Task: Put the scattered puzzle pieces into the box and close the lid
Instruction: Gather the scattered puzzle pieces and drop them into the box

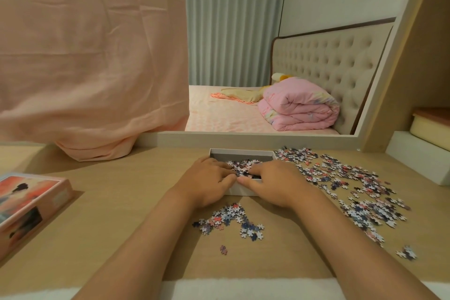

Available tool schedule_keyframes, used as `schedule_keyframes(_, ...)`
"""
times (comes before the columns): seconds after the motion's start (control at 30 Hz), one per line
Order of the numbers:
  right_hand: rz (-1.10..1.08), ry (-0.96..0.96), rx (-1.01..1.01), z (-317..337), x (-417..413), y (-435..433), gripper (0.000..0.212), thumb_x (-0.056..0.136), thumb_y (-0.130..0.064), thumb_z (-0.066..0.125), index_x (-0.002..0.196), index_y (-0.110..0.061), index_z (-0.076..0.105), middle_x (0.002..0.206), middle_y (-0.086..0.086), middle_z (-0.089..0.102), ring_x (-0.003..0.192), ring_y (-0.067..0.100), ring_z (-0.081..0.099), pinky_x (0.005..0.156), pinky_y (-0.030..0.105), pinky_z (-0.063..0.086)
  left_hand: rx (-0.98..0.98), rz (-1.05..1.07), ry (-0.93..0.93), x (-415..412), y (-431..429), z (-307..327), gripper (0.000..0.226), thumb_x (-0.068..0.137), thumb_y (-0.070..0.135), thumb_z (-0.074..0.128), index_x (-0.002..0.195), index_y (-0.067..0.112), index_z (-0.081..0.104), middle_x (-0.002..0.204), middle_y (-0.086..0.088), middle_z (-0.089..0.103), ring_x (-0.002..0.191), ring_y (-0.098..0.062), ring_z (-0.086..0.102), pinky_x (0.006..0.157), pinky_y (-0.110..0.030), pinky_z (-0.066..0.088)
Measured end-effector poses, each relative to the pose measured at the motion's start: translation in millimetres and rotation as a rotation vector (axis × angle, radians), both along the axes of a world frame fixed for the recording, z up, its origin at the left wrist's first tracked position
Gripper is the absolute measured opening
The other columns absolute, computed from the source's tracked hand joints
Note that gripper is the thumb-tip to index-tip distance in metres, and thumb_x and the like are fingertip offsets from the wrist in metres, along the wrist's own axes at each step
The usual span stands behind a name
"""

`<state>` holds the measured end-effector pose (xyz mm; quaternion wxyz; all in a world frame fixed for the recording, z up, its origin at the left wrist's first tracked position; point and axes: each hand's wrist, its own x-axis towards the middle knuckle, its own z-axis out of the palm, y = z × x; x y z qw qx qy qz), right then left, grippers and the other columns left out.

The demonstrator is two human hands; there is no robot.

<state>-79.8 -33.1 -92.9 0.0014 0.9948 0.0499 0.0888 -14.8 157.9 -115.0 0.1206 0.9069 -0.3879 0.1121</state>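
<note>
A shallow white box [241, 152] sits open on the wooden desk [136, 185], with a heap of small puzzle pieces [242, 166] inside. My left hand [207, 180] and my right hand [275, 182] hover over its near half, thumbs meeting at the front wall. Both hands' fingers curl down into the heap and hold pieces between them; the fingertips are hidden. More scattered pieces [353, 185] spread widely to the right of the box. A smaller cluster [231, 223] lies in front of it between my forearms. The pink picture lid [29, 200] lies at the far left.
A mirror frame [243, 137] runs along the back of the desk, with a peach cloth [92, 80] hanging over its left part down onto the desk. A white shelf edge [418, 161] and a cream container [428, 126] stand at the right. One stray piece [223, 249] lies near the front.
</note>
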Motion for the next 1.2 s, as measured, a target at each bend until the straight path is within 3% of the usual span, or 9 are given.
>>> schedule_keyframes(0.1,0.066,0.121,0.082,-1,-1,2,0.056,0.097,-0.065,0.031,0.137,-0.034,0.055,0.145,-0.006,0.054,0.133,0.018,0.048,0.116,0.045,0.029,-0.005,0.007,0.006,0,-1,-1,0.058,0.093,0.048,0.021,0.134,0.032,0.059,0.143,0.008,0.053,0.128,-0.01,0.045,0.108,-0.028,0.022)
schedule_keyframes(0.17,0.097,0.136,0.124,-1,-1,3,0.054,0.099,-0.06,0.034,0.146,-0.035,0.046,0.153,-0.006,0.045,0.143,0.014,0.037,0.123,0.044,0.013,-0.029,0.023,0.039,0,-1,-3,0.061,0.092,0.052,0.021,0.14,0.031,0.052,0.147,0.008,0.049,0.134,-0.011,0.039,0.112,-0.03,0.02)
schedule_keyframes(0.33,0.117,-0.01,0.223,8,-5,2,0.049,0.097,-0.052,0.047,0.142,-0.032,0.053,0.152,-0.011,0.045,0.141,0.013,0.036,0.118,0.038,0.026,-0.129,0.077,0.039,-8,3,1,0.06,0.094,0.054,0.033,0.147,0.029,0.041,0.152,0.008,0.04,0.141,-0.013,0.027,0.116,-0.034,0.015)
schedule_keyframes(0.47,0.168,-0.149,0.233,22,-13,12,0.03,0.093,-0.043,0.054,0.119,-0.036,0.068,0.113,-0.009,0.059,0.11,0.013,0.048,0.098,0.04,0.043,-0.307,0.058,-0.063,-21,8,12,0.039,0.096,0.04,0.048,0.134,0.031,0.053,0.13,0.01,0.051,0.121,-0.011,0.038,0.102,-0.031,0.033)
schedule_keyframes(0.67,0.209,0.222,0.3,34,-43,34,0.027,0.096,-0.023,0.056,0.117,-0.032,0.071,0.082,-0.026,0.059,0.077,-0.001,0.057,0.071,0.02,0.046,-0.245,0.072,0.016,-55,37,25,0.011,0.09,0.037,0.051,0.1,0.038,0.055,0.094,0.017,0.051,0.085,-0.009,0.053,0.07,-0.03,0.042)
schedule_keyframes(0.83,0.202,0.371,0.099,8,-54,42,0.057,0.094,-0.01,0.047,0.148,-0.03,0.043,0.147,-0.008,0.039,0.138,0.018,0.031,0.117,0.043,0.029,0.022,0.14,0.277,-74,60,11,0.055,0.077,0.078,0.049,0.12,0.045,0.055,0.107,0.017,0.05,0.099,-0.008,0.053,0.088,-0.032,0.045)
schedule_keyframes(0.97,0.207,0.38,0.223,10,-63,42,0.051,0.096,-0.005,0.045,0.14,-0.03,0.055,0.136,-0.008,0.048,0.129,0.016,0.043,0.112,0.037,0.036,0.065,0.075,0.391,-82,68,10,0.098,0.054,0.089,0.061,0.138,0.043,0.045,0.115,0.017,0.042,0.11,-0.007,0.045,0.098,-0.03,0.042)
schedule_keyframes(1.1,0.176,0.359,0.324,19,-69,32,0.045,0.096,-0.015,0.058,0.137,-0.031,0.057,0.134,-0.011,0.054,0.119,0.01,0.054,0.103,0.028,0.044,0.057,0.028,0.317,-86,53,6,0.075,0.074,0.07,0.066,0.138,0.034,0.051,0.114,0.012,0.045,0.104,-0.009,0.05,0.091,-0.026,0.042)
schedule_keyframes(1.2,0.084,0.427,0.287,25,-73,22,0.066,0.085,-0.033,0.075,0.144,-0.034,0.047,0.13,-0.009,0.054,0.107,0.009,0.054,0.092,0.026,0.045,-0.013,0.001,0.294,-89,38,1,0.052,0.086,0.051,0.066,0.133,0.03,0.058,0.11,0.008,0.048,0.094,-0.01,0.051,0.083,-0.022,0.038)
